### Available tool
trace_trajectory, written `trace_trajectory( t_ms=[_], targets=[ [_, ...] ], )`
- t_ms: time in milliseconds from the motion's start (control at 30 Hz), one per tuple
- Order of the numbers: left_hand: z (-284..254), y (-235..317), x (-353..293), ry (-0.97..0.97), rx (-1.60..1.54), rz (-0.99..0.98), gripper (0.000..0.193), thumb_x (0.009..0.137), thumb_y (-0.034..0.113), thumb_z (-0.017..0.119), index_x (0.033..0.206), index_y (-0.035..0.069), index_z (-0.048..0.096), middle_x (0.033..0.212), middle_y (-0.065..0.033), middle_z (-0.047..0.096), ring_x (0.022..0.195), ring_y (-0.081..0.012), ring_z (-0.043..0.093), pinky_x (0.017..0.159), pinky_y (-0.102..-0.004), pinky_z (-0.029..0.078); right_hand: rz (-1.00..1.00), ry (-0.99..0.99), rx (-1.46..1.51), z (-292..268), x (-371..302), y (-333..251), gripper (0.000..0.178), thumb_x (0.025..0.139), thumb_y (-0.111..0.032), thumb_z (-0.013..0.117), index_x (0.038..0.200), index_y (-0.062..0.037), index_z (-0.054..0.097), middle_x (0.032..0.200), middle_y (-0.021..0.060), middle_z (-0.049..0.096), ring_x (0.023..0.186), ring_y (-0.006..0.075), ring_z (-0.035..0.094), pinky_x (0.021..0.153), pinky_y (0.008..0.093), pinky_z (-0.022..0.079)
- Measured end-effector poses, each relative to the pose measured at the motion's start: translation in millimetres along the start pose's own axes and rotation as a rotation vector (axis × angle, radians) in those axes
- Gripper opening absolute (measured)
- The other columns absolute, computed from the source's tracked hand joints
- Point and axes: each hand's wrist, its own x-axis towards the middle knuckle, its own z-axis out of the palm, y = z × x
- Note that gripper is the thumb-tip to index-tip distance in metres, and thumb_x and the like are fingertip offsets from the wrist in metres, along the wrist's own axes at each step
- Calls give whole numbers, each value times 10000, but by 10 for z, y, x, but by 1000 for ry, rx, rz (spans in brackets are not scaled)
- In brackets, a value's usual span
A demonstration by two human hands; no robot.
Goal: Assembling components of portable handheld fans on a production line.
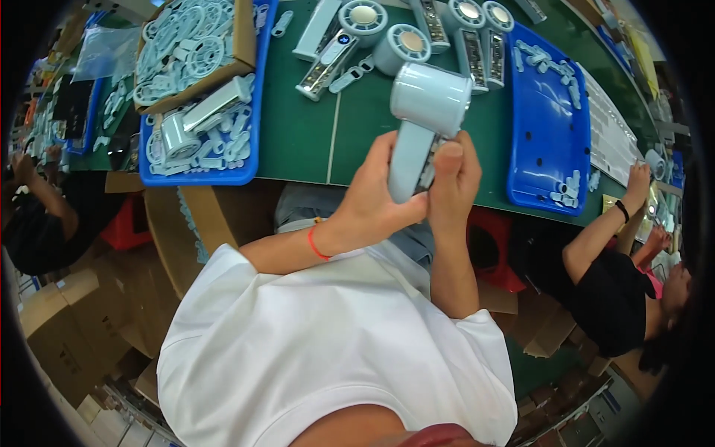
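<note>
Upright above the table's near edge is a pale blue handheld fan (pixel 430 95) with a drum-shaped head and a straight handle. My left hand (pixel 369 195) is closed round the left side of the handle. On the other side, my right hand (pixel 454 182) grips the handle, its thumb lying along the side where inner parts show. What the right fingertips touch behind the handle is hidden. Beyond the held fan lie several similar fans (pixel 402 50), some with exposed inner parts in their handles. A pale blue strap-like piece (pixel 351 77) lies among them.
At the left, a blue tray (pixel 255 160) holds pale blue parts and a cardboard box (pixel 243 33) of rings. Another blue tray (pixel 547 160), with small parts, stands right on the green table (pixel 298 134). Co-workers (pixel 611 276) sit either side. Cartons (pixel 82 328) stand behind left.
</note>
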Motion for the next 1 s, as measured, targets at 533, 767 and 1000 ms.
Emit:
trace_trajectory(
  t_ms=[533, 767, 1000],
  targets=[
    [-143, 234, 120, -60, -166, -249, 490, 720, 2, 562, 1155, -23, 337, 903, -93, 506, 686, -143, 579, 530, -288, 528, -70, 9, -113, -364, 42, 99, 401, 922, -260, 417, 595, -29, 417, 576, 4, 391, 511, 94, 364, 438, 259, 255],
    [-129, 36, 122, -14, 82, -49, 597, 713, 62, 587, 1214, -61, 286, 1015, -170, 505, 825, -209, 571, 688, -322, 495, -19, -70, -111, -51, 109, 91, 523, 873, -535, 459, 850, -13, 496, 625, 30, 485, 559, 91, 466, 491, 229, 366],
    [-172, 118, 156, -71, 347, 189, 655, 696, 112, 624, 1230, -62, 288, 1104, -201, 486, 994, -319, 522, 858, -358, 422, 49, -158, -184, -59, 123, 2, 617, 824, -582, 506, 1078, -21, 551, 727, 88, 583, 563, 184, 514, 528, 290, 408]
  ],
)
